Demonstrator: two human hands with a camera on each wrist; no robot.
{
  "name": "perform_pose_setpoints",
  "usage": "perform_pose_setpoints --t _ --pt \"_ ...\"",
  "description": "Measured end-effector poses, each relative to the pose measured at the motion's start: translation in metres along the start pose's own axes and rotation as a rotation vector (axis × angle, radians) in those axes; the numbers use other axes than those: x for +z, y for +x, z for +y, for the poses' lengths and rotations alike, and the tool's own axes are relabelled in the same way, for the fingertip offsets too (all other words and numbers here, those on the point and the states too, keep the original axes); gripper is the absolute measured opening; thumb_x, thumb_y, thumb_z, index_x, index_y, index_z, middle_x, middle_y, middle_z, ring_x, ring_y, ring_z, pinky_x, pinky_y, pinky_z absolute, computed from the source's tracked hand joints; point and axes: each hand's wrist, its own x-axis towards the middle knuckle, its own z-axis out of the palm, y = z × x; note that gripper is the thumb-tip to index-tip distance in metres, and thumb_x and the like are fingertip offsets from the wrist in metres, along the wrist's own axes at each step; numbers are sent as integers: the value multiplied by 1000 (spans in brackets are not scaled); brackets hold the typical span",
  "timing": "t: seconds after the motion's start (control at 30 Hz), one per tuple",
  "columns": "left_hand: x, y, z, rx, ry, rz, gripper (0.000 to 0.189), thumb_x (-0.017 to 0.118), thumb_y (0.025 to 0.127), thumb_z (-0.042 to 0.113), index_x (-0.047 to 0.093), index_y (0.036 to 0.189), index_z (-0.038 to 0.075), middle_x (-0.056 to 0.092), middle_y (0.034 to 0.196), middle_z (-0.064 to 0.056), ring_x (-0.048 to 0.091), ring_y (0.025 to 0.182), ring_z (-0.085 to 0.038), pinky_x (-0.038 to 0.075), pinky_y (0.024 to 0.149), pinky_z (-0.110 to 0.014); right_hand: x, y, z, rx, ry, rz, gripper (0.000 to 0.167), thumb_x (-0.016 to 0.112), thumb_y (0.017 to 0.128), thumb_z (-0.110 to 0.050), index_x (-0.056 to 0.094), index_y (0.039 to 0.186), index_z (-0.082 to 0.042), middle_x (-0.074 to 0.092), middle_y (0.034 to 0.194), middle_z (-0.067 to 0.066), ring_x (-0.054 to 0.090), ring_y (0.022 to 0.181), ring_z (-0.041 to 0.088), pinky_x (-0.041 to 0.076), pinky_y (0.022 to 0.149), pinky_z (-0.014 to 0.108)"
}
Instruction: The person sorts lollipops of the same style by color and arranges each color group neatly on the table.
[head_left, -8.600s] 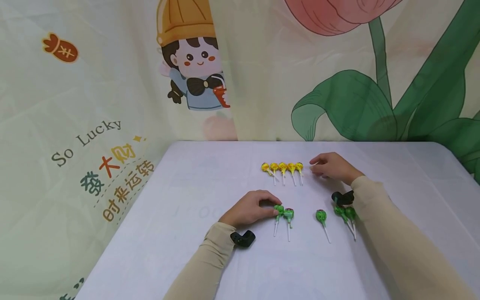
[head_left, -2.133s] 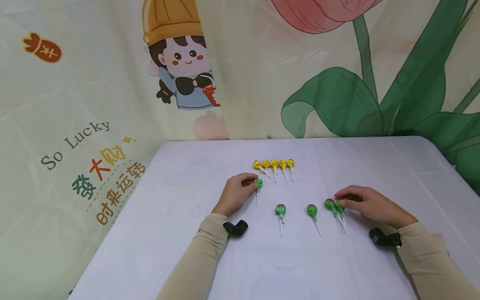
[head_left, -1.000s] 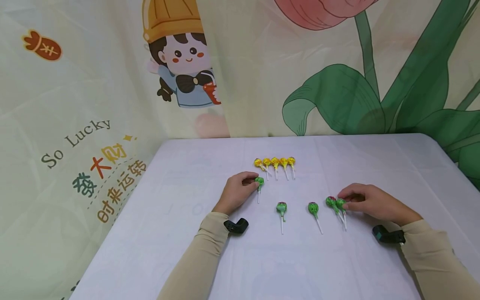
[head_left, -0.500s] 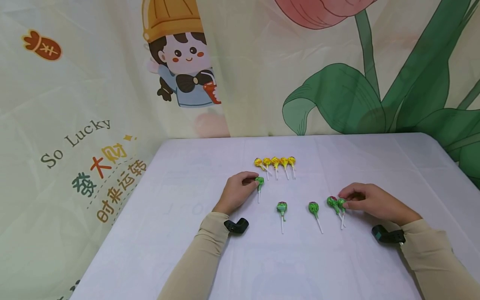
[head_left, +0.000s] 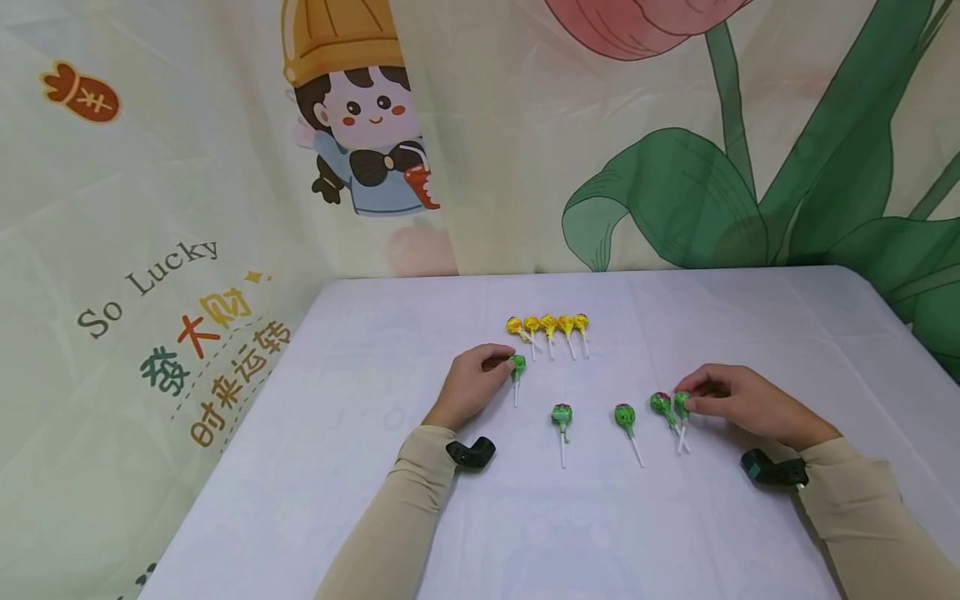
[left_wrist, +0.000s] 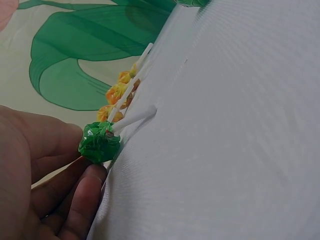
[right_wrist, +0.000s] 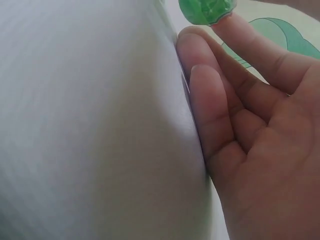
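Observation:
My left hand pinches the head of a green-wrapped lollipop just below the left end of the yellow row. In the left wrist view this green lollipop sits between thumb and fingers, its white stick angled onto the cloth. On the right, my right hand pinches another green lollipop by its head. Its stick crosses that of a neighbouring green lollipop, whose head lies slightly apart. Two more green lollipops lie between the hands, one at the centre and one further right.
Several yellow lollipops lie side by side toward the back, sticks pointing to the front. A white cloth covers the table. Behind it hangs a printed curtain with a cartoon figure and a large flower.
My left hand has brought its green lollipop up from beside the centre one to the yellow row. My right hand came from the yellow row and has shifted one green head off its neighbour.

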Motion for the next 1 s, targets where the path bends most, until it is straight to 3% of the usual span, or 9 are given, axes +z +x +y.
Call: perform_pose_setpoints --t 0.57,1.0 --pt "-3 -5 3 -9 -41 13 25 64 99 25 72 120 16 67 113 5 61 105 -13 50 92 -37 3 2 -6 67 26 65 30 70 96 -34 67 112 -10 65 113 7 56 105 29 46 87 39" --pt "-4 -7 1 36 -67 41 21 64 99 23 73 117 17 67 112 4 60 104 -14 50 91 -37 2 1 -4 70 49 72 29 67 98 -33 66 115 -10 64 115 8 51 108 30 43 86 41"
